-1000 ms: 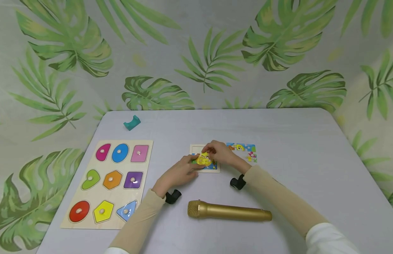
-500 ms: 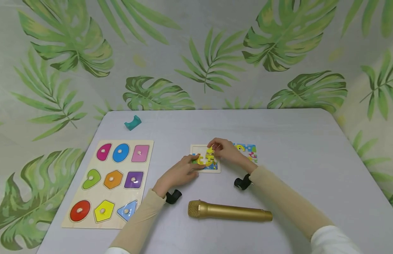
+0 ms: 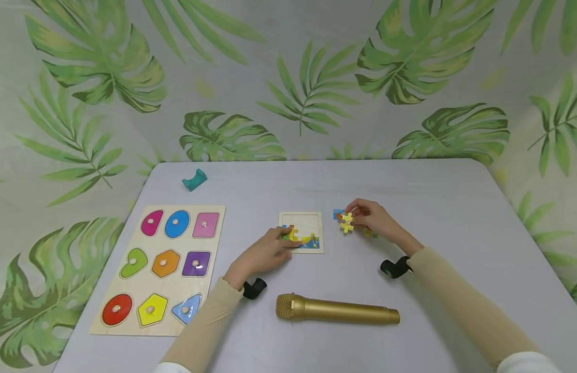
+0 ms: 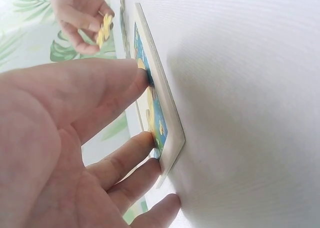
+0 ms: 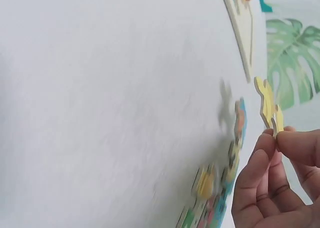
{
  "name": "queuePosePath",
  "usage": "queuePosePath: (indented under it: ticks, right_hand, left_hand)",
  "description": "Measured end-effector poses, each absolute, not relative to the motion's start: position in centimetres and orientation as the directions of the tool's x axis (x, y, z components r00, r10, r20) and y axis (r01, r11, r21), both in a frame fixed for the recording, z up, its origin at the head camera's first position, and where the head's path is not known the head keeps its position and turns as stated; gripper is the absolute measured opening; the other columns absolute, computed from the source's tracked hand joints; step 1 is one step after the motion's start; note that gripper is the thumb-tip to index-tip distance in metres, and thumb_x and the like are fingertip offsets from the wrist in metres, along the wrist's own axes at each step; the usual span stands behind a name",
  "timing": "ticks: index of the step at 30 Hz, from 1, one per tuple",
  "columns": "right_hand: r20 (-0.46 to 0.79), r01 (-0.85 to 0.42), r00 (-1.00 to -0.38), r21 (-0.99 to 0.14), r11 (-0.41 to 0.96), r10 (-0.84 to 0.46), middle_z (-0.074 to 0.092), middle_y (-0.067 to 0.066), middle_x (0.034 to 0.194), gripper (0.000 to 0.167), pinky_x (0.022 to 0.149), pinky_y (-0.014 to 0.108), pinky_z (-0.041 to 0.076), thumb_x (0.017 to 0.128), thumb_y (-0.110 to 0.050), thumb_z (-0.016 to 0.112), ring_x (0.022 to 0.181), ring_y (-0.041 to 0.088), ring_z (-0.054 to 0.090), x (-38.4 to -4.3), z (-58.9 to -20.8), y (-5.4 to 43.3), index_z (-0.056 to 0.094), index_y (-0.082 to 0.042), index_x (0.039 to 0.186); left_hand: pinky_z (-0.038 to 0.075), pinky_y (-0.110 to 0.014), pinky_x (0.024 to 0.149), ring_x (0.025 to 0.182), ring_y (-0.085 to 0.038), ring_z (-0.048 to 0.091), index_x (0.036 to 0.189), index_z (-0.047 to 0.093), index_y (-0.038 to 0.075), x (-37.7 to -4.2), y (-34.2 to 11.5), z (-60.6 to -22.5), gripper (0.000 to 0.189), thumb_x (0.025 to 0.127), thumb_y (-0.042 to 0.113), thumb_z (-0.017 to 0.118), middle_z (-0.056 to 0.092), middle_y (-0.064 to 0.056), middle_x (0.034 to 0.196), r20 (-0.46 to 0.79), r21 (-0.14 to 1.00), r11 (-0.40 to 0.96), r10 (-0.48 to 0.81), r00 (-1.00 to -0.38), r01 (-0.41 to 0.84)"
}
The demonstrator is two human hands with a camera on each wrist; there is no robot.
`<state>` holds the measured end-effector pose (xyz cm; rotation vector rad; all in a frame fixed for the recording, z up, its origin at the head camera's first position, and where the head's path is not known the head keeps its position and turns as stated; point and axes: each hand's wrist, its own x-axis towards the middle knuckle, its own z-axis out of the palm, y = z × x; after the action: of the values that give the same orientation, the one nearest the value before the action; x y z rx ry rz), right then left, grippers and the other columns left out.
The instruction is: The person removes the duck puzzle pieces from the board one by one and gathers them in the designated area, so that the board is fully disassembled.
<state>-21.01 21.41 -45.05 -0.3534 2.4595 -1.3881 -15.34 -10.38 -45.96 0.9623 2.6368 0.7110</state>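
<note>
My left hand [image 3: 265, 253] rests its extended fingertips on the small wooden jigsaw tray [image 3: 301, 213]. Along the lower part of that tray lie blue and yellow jigsaw pieces [image 3: 312, 242]; its upper part shows bare wood. In the left wrist view, my thumb [image 4: 112, 80] and fingers touch the pieces near the tray's rim [image 4: 172, 118]. To the right, my right hand [image 3: 374, 220] pinches yellow jigsaw pieces [image 5: 267, 103], which look joined together, raised above the table. Beneath them is a group of loose jigsaw pieces [image 5: 205, 183], partly hidden by the right hand in the head view.
A gold microphone [image 3: 337, 310] lies in front of the hands. At the left is a wooden shape board [image 3: 214, 259] with colourful knobbed shapes. A teal curved block [image 3: 194, 180] sits near the back left. A leaf-patterned cloth [image 3: 312, 77] hangs behind the table.
My right hand has lifted yellow pieces from the jigsaw tray and carried them right, over the loose pieces, baring the tray's middle. The left hand has stayed in place.
</note>
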Motion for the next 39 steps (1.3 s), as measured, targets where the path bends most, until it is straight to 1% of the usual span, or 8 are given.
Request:
queuePosePath:
  ticks: [6, 9, 11, 17, 24, 27, 33, 39]
  right_hand:
    - [-0.12, -0.111, -0.928, -0.817, 0.567, -0.354, 0.057, 0.012, 0.091, 0.02, 0.069, 0.031, 0.045, 0.088, 0.002, 0.057, 0.083, 0.024, 0.052, -20.8, -45.2, 23.1, 0.063, 0.003, 0.107]
    - [-0.092, -0.157, -0.927, -0.785, 0.599, -0.364, 0.056, 0.01, 0.087, 0.019, 0.064, 0.03, 0.044, 0.085, 0.003, 0.058, 0.079, 0.023, 0.05, -20.7, -45.5, 23.2, 0.065, 0.001, 0.103]
    - [-0.072, -0.192, -0.923, -0.764, 0.616, -0.377, 0.056, 0.008, 0.085, 0.018, 0.063, 0.029, 0.043, 0.085, 0.004, 0.059, 0.077, 0.022, 0.05, -20.7, -45.8, 23.2, 0.066, 0.0, 0.101]
    - [-0.047, -0.242, -0.926, -0.689, 0.684, -0.375, 0.055, 0.005, 0.081, 0.016, 0.064, 0.031, 0.042, 0.084, 0.006, 0.06, 0.075, 0.021, 0.05, -20.5, -46.3, 22.7, 0.066, -0.001, 0.098]
    - [0.008, -0.34, -0.907, -0.604, 0.721, -0.421, 0.056, 0.007, 0.078, 0.02, 0.063, 0.032, 0.042, 0.08, 0.013, 0.059, 0.071, 0.02, 0.049, -20.6, -46.6, 22.3, 0.066, 0.0, 0.094]
    - [0.016, -0.357, -0.902, -0.588, 0.726, -0.43, 0.056, 0.009, 0.078, 0.02, 0.064, 0.032, 0.043, 0.08, 0.013, 0.058, 0.071, 0.02, 0.05, -20.7, -46.7, 22.3, 0.066, 0.0, 0.093]
    - [0.028, -0.354, -0.907, -0.593, 0.723, -0.421, 0.058, 0.009, 0.08, 0.018, 0.067, 0.033, 0.044, 0.082, 0.011, 0.058, 0.074, 0.02, 0.051, -20.5, -46.3, 21.8, 0.066, -0.001, 0.093]
    - [0.049, -0.346, -0.901, -0.677, 0.649, -0.43, 0.062, 0.009, 0.084, 0.015, 0.071, 0.035, 0.047, 0.084, 0.008, 0.059, 0.078, 0.022, 0.054, -20.2, -45.3, 20.5, 0.067, 0.001, 0.095]
  left_hand:
    - [0.029, -0.045, 0.107, 0.134, -0.038, 0.03, 0.131, 0.061, 0.012, -15.3, -10.4, -45.9, 0.035, 0.096, 0.015, 0.058, 0.034, -0.019, 0.148, -0.07, 0.526, 0.667, 0.652, -0.755, 0.527]
    - [0.029, -0.045, 0.108, 0.135, -0.037, 0.03, 0.13, 0.061, 0.012, -15.3, -10.4, -45.9, 0.035, 0.096, 0.015, 0.058, 0.034, -0.019, 0.148, -0.071, 0.528, 0.67, 0.648, -0.759, 0.522]
    - [0.029, -0.045, 0.108, 0.135, -0.037, 0.03, 0.13, 0.061, 0.012, -15.3, -10.4, -45.9, 0.035, 0.096, 0.015, 0.058, 0.034, -0.019, 0.148, -0.069, 0.529, 0.669, 0.647, -0.759, 0.522]
    - [0.029, -0.045, 0.107, 0.135, -0.037, 0.03, 0.13, 0.061, 0.013, -15.1, -10.3, -45.9, 0.035, 0.095, 0.015, 0.059, 0.034, -0.018, 0.149, -0.065, 0.531, 0.67, 0.643, -0.763, 0.519]
    - [0.029, -0.044, 0.108, 0.136, -0.036, 0.029, 0.131, 0.061, 0.012, -15.1, -10.4, -46.1, 0.035, 0.096, 0.015, 0.059, 0.033, -0.017, 0.149, -0.069, 0.536, 0.673, 0.638, -0.767, 0.511]
    - [0.029, -0.045, 0.108, 0.136, -0.036, 0.029, 0.131, 0.06, 0.012, -15.1, -10.4, -46.1, 0.035, 0.096, 0.015, 0.058, 0.032, -0.018, 0.149, -0.063, 0.537, 0.668, 0.64, -0.766, 0.515]
    - [0.028, -0.045, 0.108, 0.136, -0.037, 0.028, 0.131, 0.06, 0.011, -15.2, -10.6, -46.2, 0.035, 0.096, 0.014, 0.057, 0.033, -0.019, 0.149, -0.033, 0.539, 0.643, 0.661, -0.75, 0.544]
    - [0.027, -0.044, 0.109, 0.136, -0.034, 0.029, 0.132, 0.06, 0.012, -15.2, -10.9, -46.3, 0.035, 0.097, 0.015, 0.056, 0.033, -0.016, 0.149, -0.027, 0.515, 0.645, 0.671, -0.741, 0.565]
